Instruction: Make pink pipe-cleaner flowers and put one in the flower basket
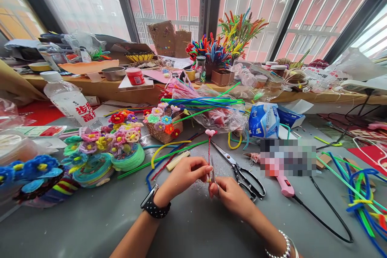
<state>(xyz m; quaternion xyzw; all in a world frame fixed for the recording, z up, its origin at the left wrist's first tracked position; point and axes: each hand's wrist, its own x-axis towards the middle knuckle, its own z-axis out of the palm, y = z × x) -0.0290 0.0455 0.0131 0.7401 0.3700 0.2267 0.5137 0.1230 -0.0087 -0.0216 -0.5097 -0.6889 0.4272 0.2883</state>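
My left hand pinches a thin dark-red pipe cleaner that stands upright, with a small pink and white pipe-cleaner flower at its top. Close on its right, my right hand is closed around a slim metal tool, apparently small scissors, pointing upward against the stem. The fingers hide its handles. Large black-handled scissors lie partly open just beyond my right hand. By my left wrist is a pale yellow stick, along with loose pipe cleaners.
A pink glue gun with a black cord lies to the right, beside tangled pipe cleaners. Flower-covered baskets and a water bottle stand at left. Behind are a tissue pack and bundled green pipe cleaners.
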